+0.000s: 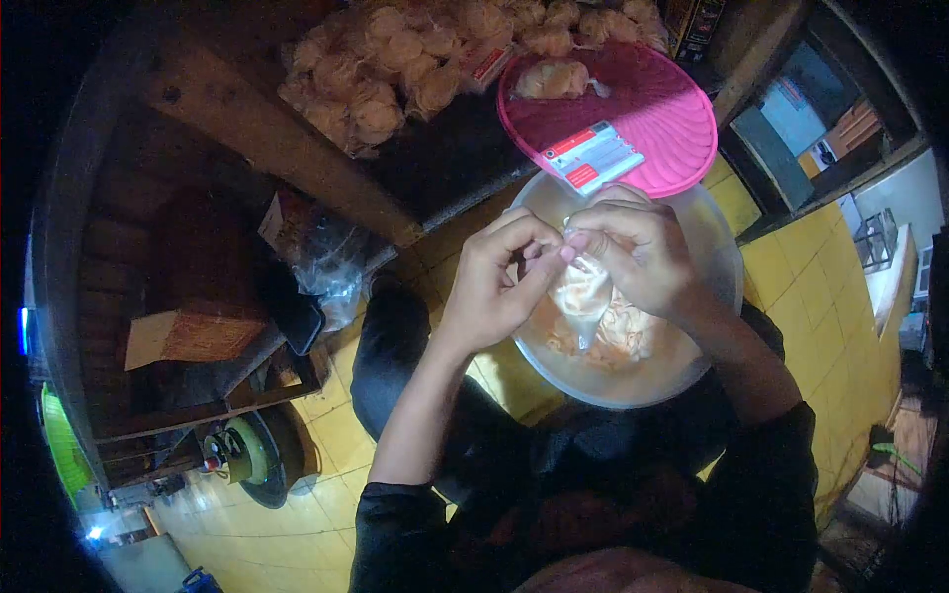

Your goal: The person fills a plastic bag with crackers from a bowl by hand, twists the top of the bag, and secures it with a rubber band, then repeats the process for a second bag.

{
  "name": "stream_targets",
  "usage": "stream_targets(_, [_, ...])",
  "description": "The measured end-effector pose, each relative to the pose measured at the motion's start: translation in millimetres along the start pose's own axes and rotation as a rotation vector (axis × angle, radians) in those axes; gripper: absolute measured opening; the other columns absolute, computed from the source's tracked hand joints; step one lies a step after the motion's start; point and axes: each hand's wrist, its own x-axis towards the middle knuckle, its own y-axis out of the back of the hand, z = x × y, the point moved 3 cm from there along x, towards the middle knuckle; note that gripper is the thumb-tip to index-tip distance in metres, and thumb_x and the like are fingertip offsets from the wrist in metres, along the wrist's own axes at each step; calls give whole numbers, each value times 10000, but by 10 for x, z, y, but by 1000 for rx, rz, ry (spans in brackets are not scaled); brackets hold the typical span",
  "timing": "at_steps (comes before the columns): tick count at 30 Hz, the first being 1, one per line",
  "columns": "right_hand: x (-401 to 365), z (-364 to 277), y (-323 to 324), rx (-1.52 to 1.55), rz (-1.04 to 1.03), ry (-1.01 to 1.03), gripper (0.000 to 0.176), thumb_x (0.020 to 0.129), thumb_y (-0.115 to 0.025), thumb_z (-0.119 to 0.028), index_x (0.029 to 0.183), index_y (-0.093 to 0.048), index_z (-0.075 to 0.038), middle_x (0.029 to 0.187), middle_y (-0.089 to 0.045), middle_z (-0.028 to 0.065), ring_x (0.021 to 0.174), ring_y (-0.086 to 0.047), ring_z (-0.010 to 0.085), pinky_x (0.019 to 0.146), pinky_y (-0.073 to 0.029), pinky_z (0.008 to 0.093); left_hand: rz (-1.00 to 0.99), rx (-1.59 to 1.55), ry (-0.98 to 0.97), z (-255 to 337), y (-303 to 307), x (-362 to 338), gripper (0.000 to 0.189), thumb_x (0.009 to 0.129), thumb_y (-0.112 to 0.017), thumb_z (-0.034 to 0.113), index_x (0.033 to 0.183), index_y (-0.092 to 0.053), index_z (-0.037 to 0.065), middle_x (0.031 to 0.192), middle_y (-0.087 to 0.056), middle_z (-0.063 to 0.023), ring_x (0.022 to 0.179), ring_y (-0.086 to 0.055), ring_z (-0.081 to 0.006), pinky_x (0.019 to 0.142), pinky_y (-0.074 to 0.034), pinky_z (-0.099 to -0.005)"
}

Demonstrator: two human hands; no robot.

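Note:
A small clear plastic bag [581, 296] with pale food in it hangs over a large translucent tub [672, 381]. Its top is pinched between my left hand [504, 272] and my right hand [638, 247], whose fingertips meet there. More pale food [628, 331] lies in the tub below. Just beyond my hands, a white and red packet [593, 158] rests on a pink ribbed lid [667, 119]. A filled bag [552, 79] sits at the lid's far side.
Many filled bags [395, 69] are heaped on the dark surface at the top. On the left are a cardboard box [193, 336], a phone-like dark object [301, 321] and crumpled clear plastic [336, 272]. Wooden shelving stands at the upper right, above yellow floor tiles [806, 287].

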Motion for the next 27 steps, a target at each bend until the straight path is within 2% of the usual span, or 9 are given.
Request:
stream_targets(5, [-54, -23, -38, 262, 44, -309, 107, 820, -689, -121, 855, -676, -21, 819, -658, 103, 781, -621, 215, 762, -470, 348, -58, -346, 224, -87, -153, -76, 168, 852, -681, 109, 797, -552, 18, 717, -451, 25, 686, -415, -60, 582, -339, -240])
stream_targets(7, [-77, 8, -45, 357, 70, -429, 108, 807, -706, -113, 860, -681, -23, 816, -655, 106, 792, -622, 202, 760, -474, 342, -45, -320, 182, -129, -171, -68, 169, 853, -682, 114, 800, -551, 19, 723, -451, 22, 685, -418, -62, 584, -344, -242])
stream_targets(10, [-105, 87, -50, 192, 61, -325, 109, 790, -723, -101, 864, -691, -27, 834, -663, 96, 863, -628, 213, 802, -481, 350, -56, -231, 189, -64, -151, -51, 134, 869, -672, 106, 847, -568, 24, 805, -476, 10, 746, -447, -63, 634, -367, -233])
stream_targets(12, [-77, 21, -27, -137, 79, 41, 123, 786, -725, -92, 889, -704, -28, 869, -674, 90, 929, -623, 229, 833, -487, 352, -78, -169, 240, -74, -143, -54, 102, 885, -662, 93, 889, -585, 27, 881, -500, 2, 809, -473, -63, 683, -385, -222])
stream_targets(16, [-54, -24, -59, -179, 94, 96, 132, 786, -718, -79, 912, -718, -42, 900, -682, 91, 980, -609, 257, 857, -487, 367, 12, -35, 109, -74, -123, -39, 89, 864, -662, 58, 892, -588, 17, 862, -494, -3, 801, -465, -66, 686, -381, -220])
stream_targets(19, [-69, 50, -66, -41, 95, 31, 153, 803, -715, -85, 952, -719, -49, 907, -684, 96, 920, -628, 209, 837, -493, 342, 59, -81, 98, -72, -141, -46, 97, 842, -678, 31, 886, -595, 8, 850, -489, -3, 793, -463, -70, 688, -386, -223])
stream_targets(21, [-81, 92, -88, 425, 104, -408, 138, 829, -709, -97, 952, -701, -35, 903, -684, 86, 864, -633, 145, 792, -502, 311, 88, -105, 97, -73, -166, -50, 104, 831, -689, 21, 886, -602, 4, 843, -486, -3, 790, -462, -71, 690, -392, -226])
stream_targets(23, [-73, 83, -101, 462, 155, -457, 130, 838, -707, -99, 945, -690, -27, 905, -685, 83, 854, -630, 126, 773, -503, 298, 198, -140, 32, -43, -192, -51, 141, 793, -711, 34, 910, -637, 14, 764, -513, -25, 671, -479, -94, 595, -401, -234])
stream_targets(27, [-115, 88, -101, 380, 195, -516, 111, 847, -701, -91, 914, -664, -10, 921, -688, 96, 862, -645, 139, 741, -507, 294, 247, -112, -32, 5, -191, -32, 141, 796, -703, 20, 927, -653, 10, 784, -542, -29, 682, -492, -85, 593, -401, -223])
